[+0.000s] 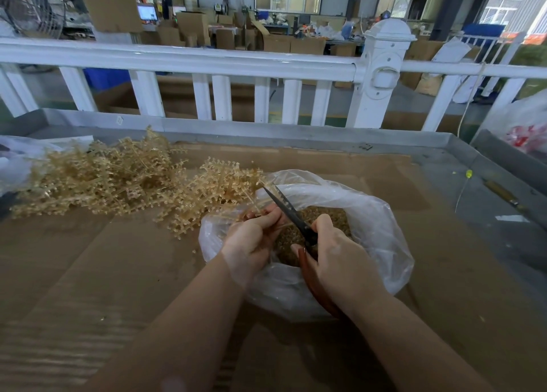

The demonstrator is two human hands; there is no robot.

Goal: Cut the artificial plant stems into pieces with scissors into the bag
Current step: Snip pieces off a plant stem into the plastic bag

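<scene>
Cardboard sheet point(118, 273): brown, flattened, covers the work table under everything else.
White railing point(207, 62): runs across the far side of the table, beyond the bag.
Pile of artificial plant stems point(97, 178): pale tan plastic sprigs heaped on the cardboard, left of the bag and reaching to its rim.
Clear plastic bag point(370, 214): lies open on the cardboard, mouth upward, with a bed of small tan cut pieces point(334, 217) inside.
Scissors point(291, 211): held over the bag's mouth; long axis slants from the red-brown handles at the near side to the dark tips at the far left; blades slightly parted at the tips.
Right hand point(334, 261): over the bag's near side, fingers curled round the scissor handles.
Left hand point(251, 240): at the bag's left rim, fingers curled, pinching a stem.
Held stem point(233, 181): rises from the left hand's fingers away toward the pile, just left of the blades.
</scene>
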